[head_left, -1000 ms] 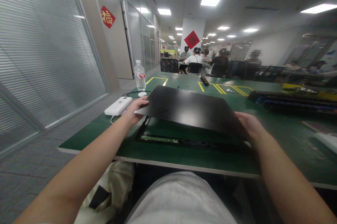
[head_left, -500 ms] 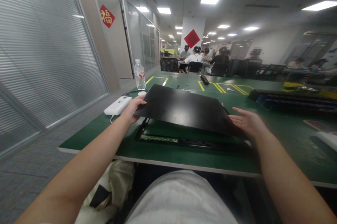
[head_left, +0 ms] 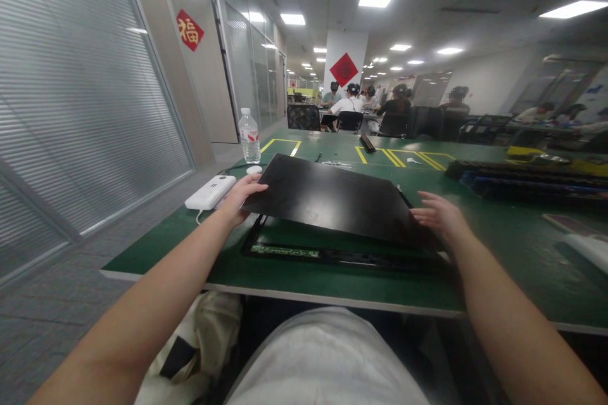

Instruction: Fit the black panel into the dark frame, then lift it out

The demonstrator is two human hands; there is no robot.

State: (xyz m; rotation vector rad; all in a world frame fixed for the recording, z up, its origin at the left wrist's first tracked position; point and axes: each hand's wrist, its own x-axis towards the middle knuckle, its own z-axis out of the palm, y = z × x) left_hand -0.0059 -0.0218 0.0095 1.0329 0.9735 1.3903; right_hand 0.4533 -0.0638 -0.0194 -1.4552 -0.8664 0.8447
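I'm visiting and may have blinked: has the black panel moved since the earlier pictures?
Yes, slightly left: the black panel's far right corner is now closer to the water bottle.

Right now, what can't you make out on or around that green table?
Head view: much of the dark frame, hidden by the black panel.
Head view: the panel's underside, facing away.
Head view: whether the right hand touches the panel, too blurred.
Head view: the white object's far end, cut off by the right edge.
Head view: the bottle's small print, too small.
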